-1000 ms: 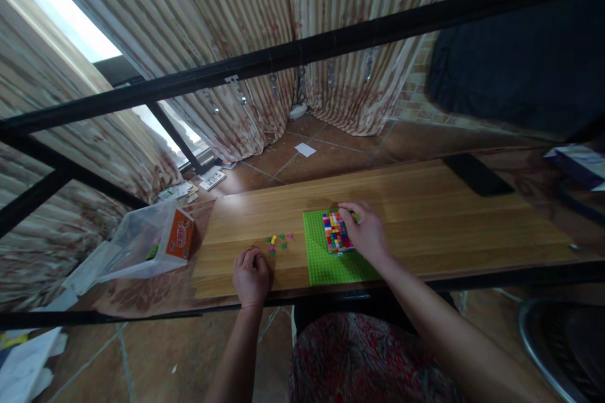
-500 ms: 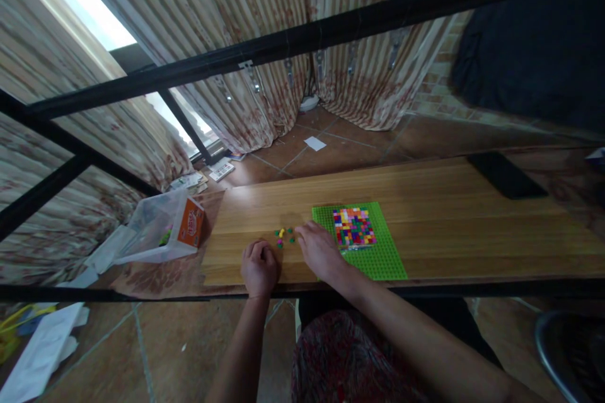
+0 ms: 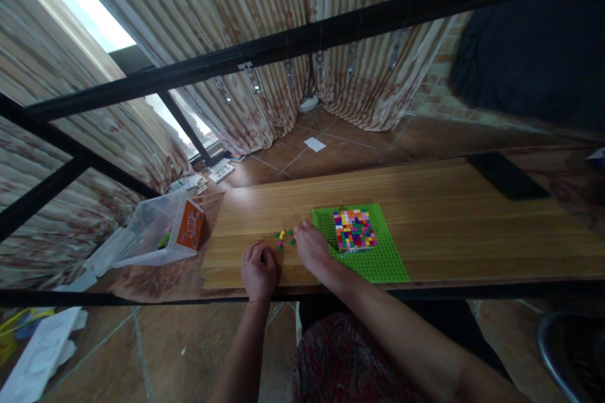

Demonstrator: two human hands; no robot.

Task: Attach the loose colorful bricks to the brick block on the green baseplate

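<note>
My left hand (image 3: 260,271) rests on the wooden board with its fingers curled in, just left of a small cluster of loose toy bricks; whatever is inside the fingers, if anything, is hidden. My right hand (image 3: 312,249) is on the other side of the cluster, fingertips pressed together close to a green brick (image 3: 292,242). A yellow brick (image 3: 282,235) and a pink brick (image 3: 280,244) lie among the loose ones. Partly behind my right hand is a green studded baseplate (image 3: 385,267), bearing a square patch of multicoloured bricks (image 3: 355,228).
A clear plastic bin (image 3: 151,227) with an orange label stands left of the wooden board (image 3: 439,227). Toward the board's far right lies a dark flat object (image 3: 509,176). A black metal bar (image 3: 293,41) crosses in front of the curtains.
My right hand has shifted very slightly left beside the loose bricks. My left hand stays in place, and the bricks look unmoved.
</note>
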